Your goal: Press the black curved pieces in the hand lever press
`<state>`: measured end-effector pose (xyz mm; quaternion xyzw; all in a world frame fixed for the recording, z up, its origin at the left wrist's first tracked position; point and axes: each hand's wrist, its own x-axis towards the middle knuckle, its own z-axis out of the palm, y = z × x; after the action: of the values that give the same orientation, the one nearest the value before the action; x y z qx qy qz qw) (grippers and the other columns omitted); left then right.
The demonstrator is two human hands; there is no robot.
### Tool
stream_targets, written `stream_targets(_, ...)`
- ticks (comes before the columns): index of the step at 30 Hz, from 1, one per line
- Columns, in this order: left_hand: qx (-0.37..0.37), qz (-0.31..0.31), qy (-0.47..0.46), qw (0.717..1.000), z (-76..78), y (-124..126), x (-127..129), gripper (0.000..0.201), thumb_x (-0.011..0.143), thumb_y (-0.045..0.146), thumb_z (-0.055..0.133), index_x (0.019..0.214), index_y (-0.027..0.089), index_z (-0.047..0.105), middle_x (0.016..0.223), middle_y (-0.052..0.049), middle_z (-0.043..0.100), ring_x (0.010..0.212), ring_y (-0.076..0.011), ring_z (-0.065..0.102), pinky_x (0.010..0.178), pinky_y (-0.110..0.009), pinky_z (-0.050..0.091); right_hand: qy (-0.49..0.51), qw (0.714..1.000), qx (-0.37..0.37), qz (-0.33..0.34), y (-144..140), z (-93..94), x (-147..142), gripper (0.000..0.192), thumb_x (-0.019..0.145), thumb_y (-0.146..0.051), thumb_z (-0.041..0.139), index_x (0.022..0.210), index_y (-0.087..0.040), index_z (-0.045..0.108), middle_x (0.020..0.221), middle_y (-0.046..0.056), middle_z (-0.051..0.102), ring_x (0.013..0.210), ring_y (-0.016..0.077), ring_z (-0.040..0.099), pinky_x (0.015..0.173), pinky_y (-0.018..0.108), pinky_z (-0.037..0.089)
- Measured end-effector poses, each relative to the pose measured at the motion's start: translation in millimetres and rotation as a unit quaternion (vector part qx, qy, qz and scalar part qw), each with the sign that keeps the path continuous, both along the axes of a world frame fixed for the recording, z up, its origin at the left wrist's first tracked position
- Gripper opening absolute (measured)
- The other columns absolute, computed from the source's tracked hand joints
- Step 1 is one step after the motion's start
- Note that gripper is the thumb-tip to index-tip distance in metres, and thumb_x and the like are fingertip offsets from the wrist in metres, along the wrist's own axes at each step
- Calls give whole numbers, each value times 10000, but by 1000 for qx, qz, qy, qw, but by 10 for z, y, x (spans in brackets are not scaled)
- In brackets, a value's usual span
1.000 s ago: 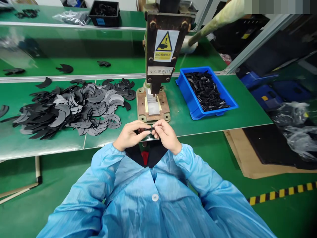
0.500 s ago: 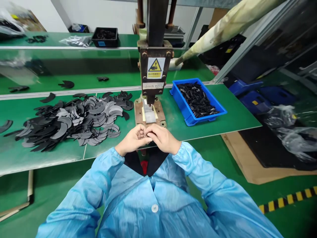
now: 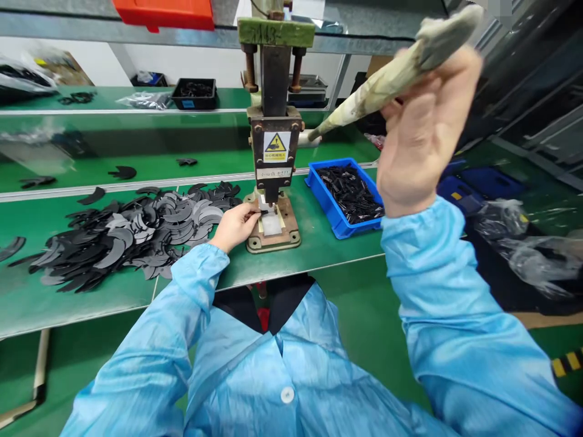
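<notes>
My right hand (image 3: pixel 423 121) is wrapped around the tape-covered lever (image 3: pixel 378 91) of a hand press (image 3: pixel 274 145), close to the lever's end. At the press base, my left hand (image 3: pixel 237 224) pinches a small black part (image 3: pixel 264 212), which lies under the press ram over the light metal plate (image 3: pixel 272 224). The fingers partly hide that part, so its full shape does not show. To the left of my left hand spreads a heap of curved black and grey pieces (image 3: pixel 121 237).
A blue bin (image 3: pixel 344 229) full of small black pieces stands right of the press. Behind, a black bin (image 3: pixel 195 103) and a plastic bag (image 3: pixel 148 101) sit on a raised shelf. An orange-red bin (image 3: pixel 164 13) hangs over at the top.
My hands, together before the press, have parted. My right hand has risen to the lever and grips it. My left hand has moved forward to the press base with the small black part.
</notes>
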<state>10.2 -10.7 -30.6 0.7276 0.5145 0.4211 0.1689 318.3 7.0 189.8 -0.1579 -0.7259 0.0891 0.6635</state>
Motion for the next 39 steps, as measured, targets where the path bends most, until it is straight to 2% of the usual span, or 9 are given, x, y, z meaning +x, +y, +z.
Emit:
stream_targets(4, 37, -43, 109, 992, 67, 82, 12, 241, 1012, 295, 592, 1070, 207, 808, 1098, -111, 785, 1092, -262, 736, 1017, -398, 579, -12, 997, -14, 73, -87, 324, -206, 500, 976, -629, 575, 1250, -215, 643, 1214, -5, 677, 1058, 85, 743, 1005, 294, 636)
stream_targets(8, 33, -64, 142, 987, 110, 99, 26, 299, 1032, 293, 553, 1135, 217, 823, 1178, -113, 763, 1158, -271, 718, 1058, -409, 576, -35, 995, -37, 87, -125, 287, -267, 350, 987, -543, 655, 1021, -198, 612, 828, -76, 560, 766, 25, 652, 817, 254, 608)
stream_targets(12, 39, -71, 150, 985, 127, 83, 30, 331, 1051, 286, 527, 1173, 200, 822, 1196, -118, 765, 1156, -267, 721, 1055, -408, 581, -53, 996, -55, 55, -312, -23, -232, 446, 989, -594, 662, 786, -223, 522, 740, -70, 542, 729, 43, 620, 779, 294, 581)
stream_targets(15, 43, -68, 148, 986, 118, 80, 40, 327, 1059, 288, 524, 1164, 203, 821, 1182, -116, 769, 1144, -261, 722, 1055, -407, 578, -41, 997, -51, 33, -500, -407, -215, 486, 972, -537, 707, 671, -225, 487, 715, -47, 544, 762, 103, 636, 922, 447, 629)
stream_targets(18, 37, -68, 145, 986, 117, 86, 49, 300, 1053, 301, 541, 1143, 195, 807, 1172, -120, 767, 1142, -272, 715, 1046, -417, 579, -35, 999, -26, 11, -598, -811, -217, 409, 951, -459, 718, 649, -253, 533, 670, -45, 569, 818, 155, 670, 1125, 590, 584)
stream_targets(22, 17, -44, 145, 988, 238, 20, -67, 281, 1028, 315, 579, 1196, 183, 761, 1161, -126, 759, 1103, -277, 713, 1006, -417, 585, -5, 1000, 4, -5, -578, -1134, -230, 309, 921, -399, 721, 685, -279, 561, 666, -39, 614, 875, 193, 693, 1166, 627, 556)
stream_targets(29, 31, 86, 207, 974, 557, -609, -914, 285, 1053, 310, 537, 1222, 217, 746, 1225, -103, 772, 1186, -293, 685, 1079, -465, 522, 32, 999, 27, -8, -499, -1154, -293, 347, 909, -445, 737, 670, -269, 557, 646, -30, 614, 849, 196, 686, 1126, 629, 558)
stream_targets(35, -24, 90, 315, 945, 328, -1274, -1248, 290, 1021, 367, 627, 1253, 270, 772, 1334, -105, 768, 1239, -348, 658, 1085, -548, 475, 83, 996, 38, -5, -467, -1178, -374, 393, 892, -463, 760, 632, -267, 541, 608, -32, 575, 806, 192, 677, 1103, 612, 552)
stream_targets(39, -56, 79, 344, 934, 184, -1246, -1185, 415, 1003, 347, 620, 1402, 294, 726, 1469, -109, 726, 1304, -376, 616, 1080, -575, 458, 95, 995, 35, 6, -416, -1206, -395, 389, 870, -458, 775, 627, -263, 541, 599, -29, 568, 799, 191, 675, 1104, 588, 546)
